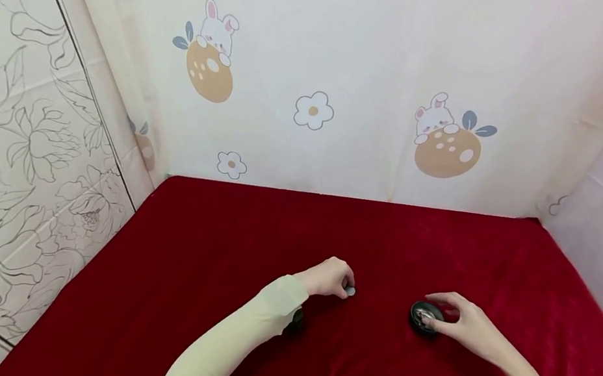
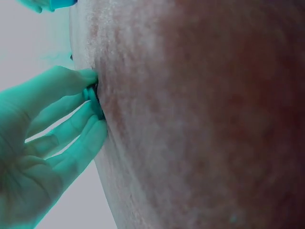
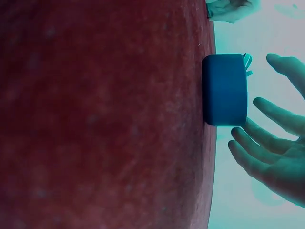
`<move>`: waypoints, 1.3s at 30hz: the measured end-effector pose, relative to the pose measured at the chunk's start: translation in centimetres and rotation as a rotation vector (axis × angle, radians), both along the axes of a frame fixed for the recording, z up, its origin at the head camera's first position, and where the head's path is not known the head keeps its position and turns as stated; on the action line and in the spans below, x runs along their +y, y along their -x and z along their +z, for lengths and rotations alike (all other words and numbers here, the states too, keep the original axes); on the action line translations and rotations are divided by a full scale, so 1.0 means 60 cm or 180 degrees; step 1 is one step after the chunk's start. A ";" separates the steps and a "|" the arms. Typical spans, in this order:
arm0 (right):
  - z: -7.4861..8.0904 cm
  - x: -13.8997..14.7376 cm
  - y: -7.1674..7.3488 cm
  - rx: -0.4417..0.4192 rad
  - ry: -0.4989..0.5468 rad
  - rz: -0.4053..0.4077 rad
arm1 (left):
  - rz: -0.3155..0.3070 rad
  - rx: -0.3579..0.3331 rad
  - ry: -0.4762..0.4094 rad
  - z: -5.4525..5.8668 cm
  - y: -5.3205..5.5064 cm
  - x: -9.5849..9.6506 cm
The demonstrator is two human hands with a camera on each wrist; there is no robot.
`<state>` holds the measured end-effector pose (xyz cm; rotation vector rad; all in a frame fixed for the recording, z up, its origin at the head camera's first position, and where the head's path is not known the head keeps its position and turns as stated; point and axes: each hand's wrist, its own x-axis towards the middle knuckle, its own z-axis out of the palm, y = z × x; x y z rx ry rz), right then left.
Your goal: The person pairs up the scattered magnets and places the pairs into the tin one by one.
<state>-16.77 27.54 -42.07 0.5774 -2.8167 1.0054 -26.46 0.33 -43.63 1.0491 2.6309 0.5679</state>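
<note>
My left hand [image 1: 328, 278] is low over the red cloth, its thumb and fingers curled in to pinch a small pale disc [image 1: 351, 292]. In the left wrist view the fingertips meet at the cloth and mostly hide the disc. To the right stands a small round black container [image 1: 414, 325] with shiny metallic pieces in its top. The right wrist view shows the container [image 3: 224, 90] upright on the cloth, small bits poking above its rim. My right hand [image 1: 467, 326] hovers at the container's right side, fingers spread and curved loosely around it, thumb over the rim.
Red velvety cloth [image 1: 246, 238] covers the table. Behind it hangs a pale curtain [image 1: 371, 48] with rabbit and flower prints, and a flower-patterned panel [image 1: 21, 124] stands on the left. Each wrist carries a dark camera mount.
</note>
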 end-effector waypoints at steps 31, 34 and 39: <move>-0.007 0.019 0.011 -0.0638 0.0324 0.0500 | -0.0179 0.0111 -0.0739 0.030 -0.032 0.086; -0.007 0.019 0.012 -0.0657 0.0308 0.0495 | -0.0214 0.0127 -0.0721 0.033 -0.034 0.097; -0.006 0.019 0.014 -0.0677 0.0347 0.0537 | -0.0273 0.0140 -0.0677 0.036 -0.038 0.117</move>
